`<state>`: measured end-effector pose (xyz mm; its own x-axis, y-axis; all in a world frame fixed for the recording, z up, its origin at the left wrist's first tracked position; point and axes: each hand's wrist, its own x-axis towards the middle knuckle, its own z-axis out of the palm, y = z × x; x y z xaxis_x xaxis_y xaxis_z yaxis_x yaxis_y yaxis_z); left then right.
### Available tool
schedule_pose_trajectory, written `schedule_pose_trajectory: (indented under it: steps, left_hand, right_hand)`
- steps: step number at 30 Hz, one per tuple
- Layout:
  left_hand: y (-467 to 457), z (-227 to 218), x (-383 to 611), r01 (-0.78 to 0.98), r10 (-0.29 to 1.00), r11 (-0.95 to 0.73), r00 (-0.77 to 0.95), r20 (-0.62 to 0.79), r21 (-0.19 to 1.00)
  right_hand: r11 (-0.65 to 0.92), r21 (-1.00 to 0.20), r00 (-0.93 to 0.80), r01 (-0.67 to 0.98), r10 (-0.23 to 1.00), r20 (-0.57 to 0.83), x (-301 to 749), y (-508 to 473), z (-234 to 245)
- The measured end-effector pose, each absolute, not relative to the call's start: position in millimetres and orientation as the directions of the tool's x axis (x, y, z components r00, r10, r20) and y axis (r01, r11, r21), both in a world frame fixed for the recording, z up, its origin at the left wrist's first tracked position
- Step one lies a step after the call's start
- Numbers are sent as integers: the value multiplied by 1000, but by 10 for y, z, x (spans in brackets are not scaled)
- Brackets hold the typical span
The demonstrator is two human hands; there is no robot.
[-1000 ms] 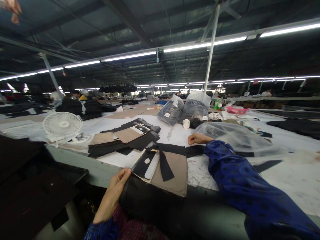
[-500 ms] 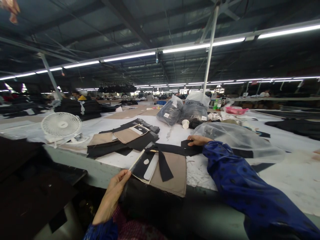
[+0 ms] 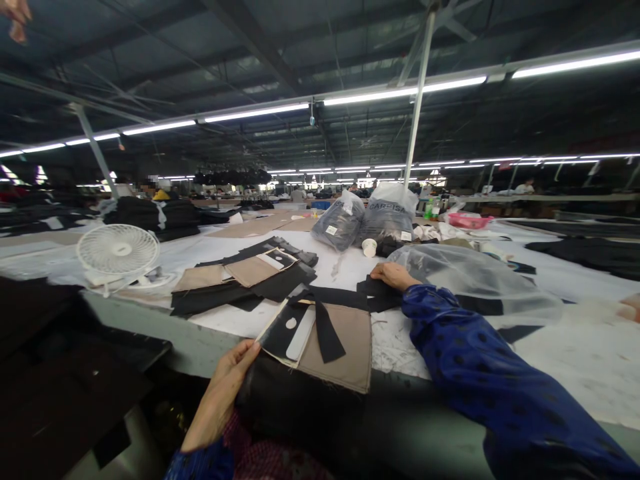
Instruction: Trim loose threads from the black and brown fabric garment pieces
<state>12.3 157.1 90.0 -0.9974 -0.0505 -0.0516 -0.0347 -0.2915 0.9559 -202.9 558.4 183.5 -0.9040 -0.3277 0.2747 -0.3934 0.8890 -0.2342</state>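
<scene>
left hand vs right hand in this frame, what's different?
The left hand sits at the near edge of the table; the right hand reaches far across it. The left hand pinches the raised edge of a black piece with white patches; the right hand lies on flat black cloth, grip unclear. Both touch black cut fabric and wear blue sleeves.

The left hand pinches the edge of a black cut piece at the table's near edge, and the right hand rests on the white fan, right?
Not quite. The head view shows the right hand resting on black fabric beside a clear plastic bag, not on the white fan, which stands far to the left. The left hand does pinch the black cut piece.
</scene>
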Motion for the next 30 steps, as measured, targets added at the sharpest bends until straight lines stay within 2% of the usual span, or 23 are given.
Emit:
schedule_pose_trajectory:
  steps: [5,12,19,25,30]
  left_hand:
    - [1579,913,127,-35,-55,-297,-997,-54,954]
    - [1576,964,148,-33,-48,-310,-998,-50,950]
    - [1554,918,125,-11,-44,-313,-999,-25,950]
    - [1507,845,88,-9,-43,-304,-999,-23,953]
    - [1518,859,110,-4,-34,-313,-999,-15,950]
  right_hand:
    - [873,-315,-897,-372,-250,366,-1958,5541,1901]
    - [764,-500,-880,-407,-180,440,-1835,5393,2065]
    - [661,-599,-890,-452,-296,347,-1719,5073,2122]
    - [597,-667,-866,-445,-476,153,-1613,5084,2162]
    - [593,-667,-867,-451,-467,172,-1605,4999,2165]
